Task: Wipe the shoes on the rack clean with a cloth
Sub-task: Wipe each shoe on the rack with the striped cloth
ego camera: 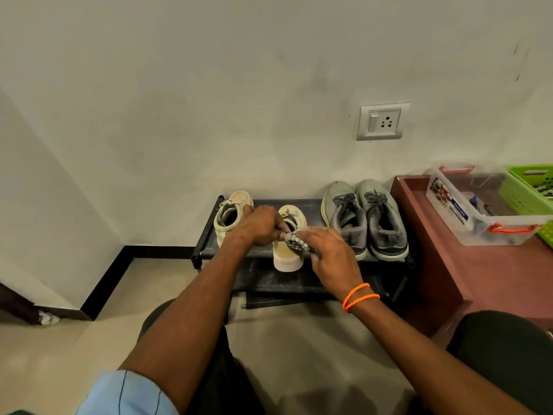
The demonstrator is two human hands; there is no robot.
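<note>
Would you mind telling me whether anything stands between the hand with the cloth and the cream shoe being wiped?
Nothing visible does. The right hand presses the cloth directly against the cream shoe, which the left hand grips at its opening. The other cream shoe and the grey pair stand off to either side on the rack.

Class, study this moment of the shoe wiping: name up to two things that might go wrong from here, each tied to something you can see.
1. The cream shoe being wiped juts over the front edge of the black rack; a firm push from the right hand with the cloth might tip it off, though the left hand steadies it.
2. The rack's shelves look dusty, so a cleaned shoe set back down may pick up dirt again.
</note>
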